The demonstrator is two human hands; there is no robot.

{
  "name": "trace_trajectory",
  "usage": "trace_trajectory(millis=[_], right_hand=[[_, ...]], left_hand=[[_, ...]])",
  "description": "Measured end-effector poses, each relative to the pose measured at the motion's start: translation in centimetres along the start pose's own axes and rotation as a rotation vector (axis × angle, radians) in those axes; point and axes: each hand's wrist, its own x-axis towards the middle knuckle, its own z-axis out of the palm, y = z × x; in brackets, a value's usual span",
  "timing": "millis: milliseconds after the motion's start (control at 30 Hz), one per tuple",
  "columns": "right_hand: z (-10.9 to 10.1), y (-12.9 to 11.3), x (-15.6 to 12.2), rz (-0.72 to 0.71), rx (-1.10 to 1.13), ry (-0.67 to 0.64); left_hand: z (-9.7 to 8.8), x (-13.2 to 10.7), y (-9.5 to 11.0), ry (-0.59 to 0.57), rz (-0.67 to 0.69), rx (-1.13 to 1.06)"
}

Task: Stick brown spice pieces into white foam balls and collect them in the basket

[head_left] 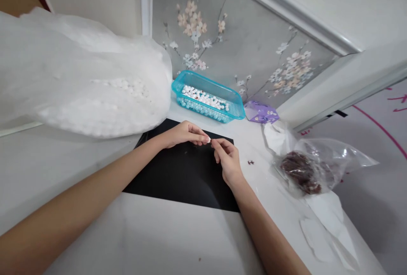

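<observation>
Over a black sheet (184, 173), my left hand (186, 134) pinches a small white bead-like piece (209, 140) between thumb and fingertips. Right against it, my right hand (226, 156) is closed in a pinch; a trace of dark brown shows at its fingertips, too small to name. Both hands' fingertips nearly meet near the sheet's far edge. A blue plastic basket (233, 111) behind them holds many similar white pieces (203, 96), with a few brown specks among them. Small brown branched pieces (251, 162) lie on the white table right of my right hand.
A large, bulging translucent white bag (104, 75) full of white pieces stands at the left. Behind the right hand lies a purple packet (261, 112). At the right is a clear plastic bag (333, 156) of brown pieces, beside white paper (327, 215). A framed floral picture (229, 24) leans behind.
</observation>
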Motion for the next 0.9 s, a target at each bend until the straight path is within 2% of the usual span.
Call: trace_trajectory(millis=[267,700,900], right_hand=[[-0.05,0.08,-0.02,-0.032,0.012,0.015],[-0.06,0.31,-0.02,-0.059,-0.034,0.017],[0.22,-0.09,-0.58,-0.204,-0.266,0.071]], left_hand=[[0.18,-0.15,0.60,0.010,-0.025,0.011],[0.24,-0.03,0.37,-0.007,-0.014,0.035],[0.18,0.06,0.20,-0.006,-0.012,0.039]])
